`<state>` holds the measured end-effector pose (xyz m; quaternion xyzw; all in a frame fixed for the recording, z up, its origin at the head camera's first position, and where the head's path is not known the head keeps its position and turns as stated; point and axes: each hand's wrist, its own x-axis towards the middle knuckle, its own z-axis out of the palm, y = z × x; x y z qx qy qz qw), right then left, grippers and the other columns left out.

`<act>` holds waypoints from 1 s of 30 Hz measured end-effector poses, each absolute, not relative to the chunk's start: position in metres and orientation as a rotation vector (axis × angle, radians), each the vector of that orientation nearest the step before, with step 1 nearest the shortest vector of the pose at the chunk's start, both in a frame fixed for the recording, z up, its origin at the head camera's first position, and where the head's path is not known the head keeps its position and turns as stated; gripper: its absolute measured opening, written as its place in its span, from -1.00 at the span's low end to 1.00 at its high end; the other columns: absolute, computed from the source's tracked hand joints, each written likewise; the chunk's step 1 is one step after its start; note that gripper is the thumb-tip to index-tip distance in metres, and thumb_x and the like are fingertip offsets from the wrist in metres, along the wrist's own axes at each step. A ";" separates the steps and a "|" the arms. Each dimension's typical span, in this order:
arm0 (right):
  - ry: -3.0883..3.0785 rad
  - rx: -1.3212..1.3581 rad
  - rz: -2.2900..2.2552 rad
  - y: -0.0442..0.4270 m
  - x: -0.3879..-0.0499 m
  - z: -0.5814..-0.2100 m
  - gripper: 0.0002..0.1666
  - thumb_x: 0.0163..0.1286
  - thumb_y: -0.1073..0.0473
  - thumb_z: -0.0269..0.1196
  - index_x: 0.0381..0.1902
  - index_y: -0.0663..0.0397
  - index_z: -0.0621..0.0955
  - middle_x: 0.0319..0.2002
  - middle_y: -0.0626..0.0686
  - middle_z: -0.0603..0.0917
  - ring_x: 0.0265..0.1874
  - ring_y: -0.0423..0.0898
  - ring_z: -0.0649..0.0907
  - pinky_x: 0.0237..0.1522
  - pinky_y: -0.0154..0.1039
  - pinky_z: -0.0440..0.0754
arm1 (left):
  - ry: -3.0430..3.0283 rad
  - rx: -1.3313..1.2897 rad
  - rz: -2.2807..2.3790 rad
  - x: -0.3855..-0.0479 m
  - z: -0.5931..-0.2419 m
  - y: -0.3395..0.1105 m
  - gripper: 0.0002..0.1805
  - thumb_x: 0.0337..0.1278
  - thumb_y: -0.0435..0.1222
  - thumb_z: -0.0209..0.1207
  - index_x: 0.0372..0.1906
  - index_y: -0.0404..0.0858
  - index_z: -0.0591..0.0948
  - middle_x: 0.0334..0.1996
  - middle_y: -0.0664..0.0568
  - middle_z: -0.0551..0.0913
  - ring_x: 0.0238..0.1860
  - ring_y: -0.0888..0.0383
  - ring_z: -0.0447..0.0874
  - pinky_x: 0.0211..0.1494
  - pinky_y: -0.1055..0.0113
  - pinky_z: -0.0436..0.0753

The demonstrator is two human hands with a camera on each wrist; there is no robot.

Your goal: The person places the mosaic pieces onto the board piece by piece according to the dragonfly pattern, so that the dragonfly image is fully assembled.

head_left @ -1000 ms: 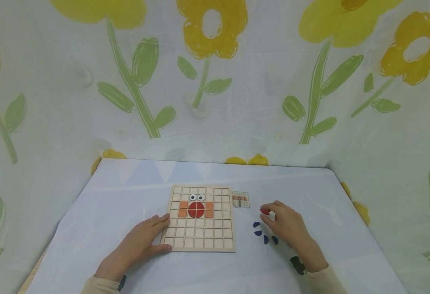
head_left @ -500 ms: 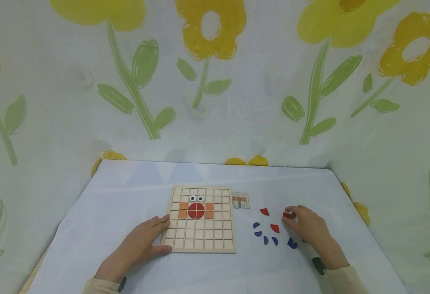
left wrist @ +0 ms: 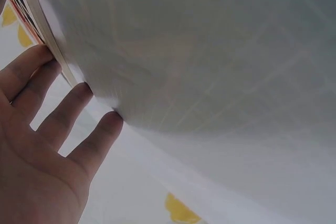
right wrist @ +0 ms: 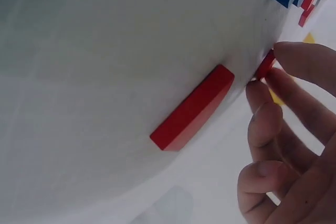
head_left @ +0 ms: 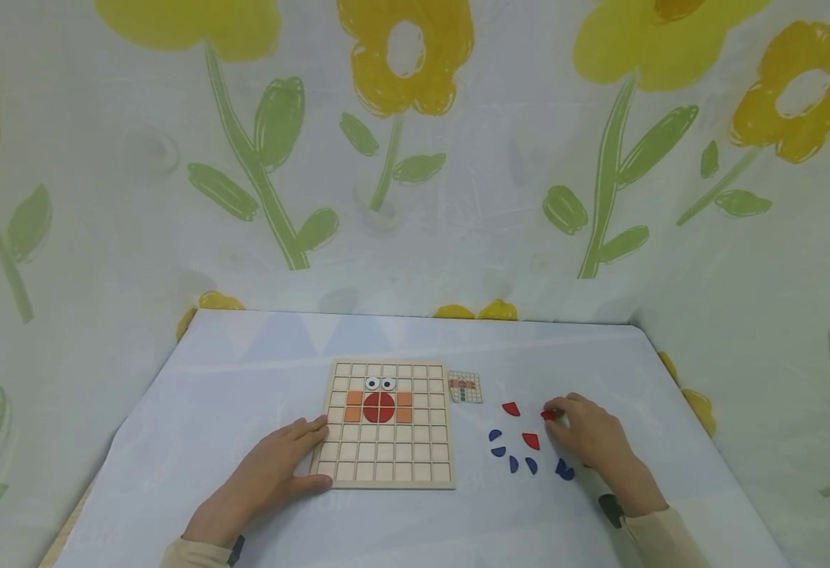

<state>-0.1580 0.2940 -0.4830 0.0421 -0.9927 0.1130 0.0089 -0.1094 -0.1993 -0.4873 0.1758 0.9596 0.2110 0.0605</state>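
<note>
My left hand (head_left: 269, 465) rests against the left edge of a wooden grid board (head_left: 384, 471), its fingers spread along the rim in the left wrist view. On the board sit a red disc made of quarter pieces (head_left: 379, 407), orange squares (head_left: 353, 405) and two eye pieces (head_left: 380, 383). To the right, my right hand (head_left: 588, 430) pinches a small red piece (right wrist: 265, 65) between thumb and fingers, low over the table. Another red piece (right wrist: 191, 109) lies near that hand in the right wrist view. Two red quarter pieces (head_left: 531, 441) lie loose to its left.
Several blue half-round pieces (head_left: 498, 452) lie between the board and my right hand; more blue pieces (head_left: 564, 469) lie just below that hand. A small pattern card (head_left: 465, 387) lies by the board's right edge. A flowered cloth wall (head_left: 415, 252) stands behind the table.
My right hand has let go of one red quarter piece, moved right and taken hold of another red piece, which turns slightly in its fingers. My left hand has stayed put.
</note>
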 end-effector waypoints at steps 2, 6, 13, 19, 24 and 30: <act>-3.098 0.151 0.366 0.293 -0.158 -0.482 -0.72 0.27 0.18 0.44 -0.05 0.06 0.73 -0.23 0.02 0.68 -0.27 -0.02 0.66 -0.20 0.04 0.77 | 2.903 0.535 0.640 -0.109 -0.487 -0.200 -0.09 -0.02 0.17 0.44 0.40 -0.24 0.51 0.46 0.03 0.41 0.46 -0.19 0.31 0.45 -0.17 0.36; -3.093 0.183 0.380 0.292 -0.157 -0.481 -0.70 0.27 0.23 0.42 -0.02 0.04 0.72 -0.22 0.00 0.68 -0.27 -0.04 0.66 -0.18 0.03 0.77 | 2.904 0.536 0.633 -0.110 -0.488 -0.200 -0.09 -0.02 0.18 0.43 0.40 -0.23 0.51 0.47 0.03 0.40 0.46 -0.19 0.31 0.45 -0.17 0.35; -3.118 0.201 0.350 0.291 -0.158 -0.479 -0.62 0.23 0.15 0.49 0.01 0.06 0.73 -0.26 -0.03 0.67 -0.28 -0.07 0.64 -0.18 -0.02 0.77 | 2.903 0.522 0.630 -0.110 -0.488 -0.201 -0.08 -0.02 0.19 0.43 0.40 -0.22 0.51 0.47 0.04 0.39 0.47 -0.18 0.30 0.46 -0.17 0.34; -3.164 0.183 0.344 0.290 -0.159 -0.477 -0.67 0.24 0.15 0.49 -0.05 0.07 0.76 -0.31 -0.05 0.65 -0.34 -0.10 0.60 -0.20 -0.05 0.76 | 2.899 0.517 0.627 -0.110 -0.488 -0.200 -0.07 -0.03 0.20 0.42 0.40 -0.22 0.51 0.47 0.05 0.39 0.47 -0.17 0.30 0.46 -0.16 0.34; -3.144 0.190 0.355 0.288 -0.158 -0.477 -0.68 0.23 0.18 0.50 -0.06 0.09 0.77 -0.32 -0.04 0.65 -0.34 -0.10 0.61 -0.19 -0.05 0.77 | 2.895 0.509 0.625 -0.109 -0.486 -0.200 -0.07 -0.03 0.20 0.42 0.40 -0.22 0.51 0.47 0.05 0.39 0.47 -0.17 0.29 0.46 -0.16 0.34; -3.140 0.188 0.351 0.287 -0.157 -0.474 -0.68 0.21 0.17 0.51 -0.06 0.09 0.77 -0.30 -0.03 0.67 -0.33 -0.08 0.63 -0.19 -0.04 0.77 | 2.893 0.512 0.631 -0.110 -0.487 -0.201 -0.07 -0.03 0.21 0.42 0.40 -0.23 0.50 0.47 0.05 0.39 0.48 -0.18 0.29 0.47 -0.16 0.33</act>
